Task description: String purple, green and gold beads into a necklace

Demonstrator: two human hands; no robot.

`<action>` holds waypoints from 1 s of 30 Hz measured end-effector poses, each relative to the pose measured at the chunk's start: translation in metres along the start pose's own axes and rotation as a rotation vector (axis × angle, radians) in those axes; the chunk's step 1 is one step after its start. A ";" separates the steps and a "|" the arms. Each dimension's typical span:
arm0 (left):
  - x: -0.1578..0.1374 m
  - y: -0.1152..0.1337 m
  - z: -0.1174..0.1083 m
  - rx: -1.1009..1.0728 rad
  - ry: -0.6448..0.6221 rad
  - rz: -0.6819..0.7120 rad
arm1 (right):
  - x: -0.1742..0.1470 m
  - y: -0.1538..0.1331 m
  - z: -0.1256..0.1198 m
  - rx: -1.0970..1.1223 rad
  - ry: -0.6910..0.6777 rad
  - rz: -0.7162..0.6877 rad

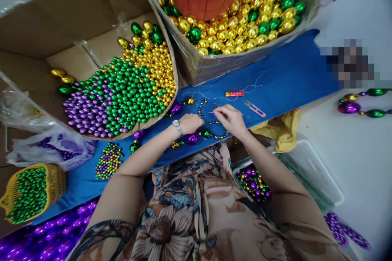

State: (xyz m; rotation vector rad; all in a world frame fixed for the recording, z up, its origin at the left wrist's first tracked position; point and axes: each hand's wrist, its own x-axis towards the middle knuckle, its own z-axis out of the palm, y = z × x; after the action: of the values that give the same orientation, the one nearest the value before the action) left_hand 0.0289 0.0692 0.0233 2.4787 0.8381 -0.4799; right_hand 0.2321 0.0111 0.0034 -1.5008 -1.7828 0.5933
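My left hand (pixel 191 124), with a watch (pixel 177 127) on its wrist, is closed low over the blue cloth; whatever its fingers hold is hidden. Just right of it, the thumb and forefinger of my right hand (pixel 231 120) pinch together at the end of a thin white string (pixel 210 112). A strand of small beads (pixel 219 136) in purple, green and gold curves beneath both hands. Larger beads are strung on it, among them a purple ball (pixel 192 138) and a green ball (pixel 206 133).
Beyond my hands lie a red lighter (pixel 234 94) and pink-handled thread snips (pixel 256 109). Two bead-filled cardboard boxes (pixel 211 67) stand behind, one bearing a red basket (pixel 202 4). A yellow basket (pixel 56 183) of green beads sits left; a person (pixel 350 63) is at right.
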 end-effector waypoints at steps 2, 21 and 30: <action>0.001 0.001 0.000 -0.001 -0.005 0.001 | -0.001 0.000 0.001 0.009 0.002 0.007; -0.011 -0.008 0.019 -1.971 0.366 -0.149 | -0.007 -0.026 0.006 -0.061 0.051 -0.130; -0.009 0.002 0.021 -2.108 0.347 -0.129 | -0.007 -0.030 0.009 -0.086 0.092 -0.230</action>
State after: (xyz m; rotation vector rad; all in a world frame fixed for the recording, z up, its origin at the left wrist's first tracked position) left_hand 0.0196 0.0524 0.0103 0.5009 0.8028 0.6257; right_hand 0.2071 -0.0015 0.0181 -1.3323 -1.8952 0.3314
